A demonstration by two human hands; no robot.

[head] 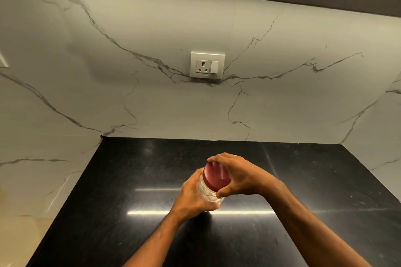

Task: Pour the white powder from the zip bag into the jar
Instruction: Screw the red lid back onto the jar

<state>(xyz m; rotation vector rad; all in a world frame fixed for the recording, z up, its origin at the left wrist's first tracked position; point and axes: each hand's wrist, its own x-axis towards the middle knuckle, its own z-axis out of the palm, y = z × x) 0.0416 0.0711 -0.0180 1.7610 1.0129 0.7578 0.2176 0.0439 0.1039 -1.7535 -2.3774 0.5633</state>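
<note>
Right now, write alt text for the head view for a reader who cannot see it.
Above a black countertop, the left hand grips a clear jar while the right hand curls over its red lid. Behind is a veined marble wall with a white socket and switch.
</note>
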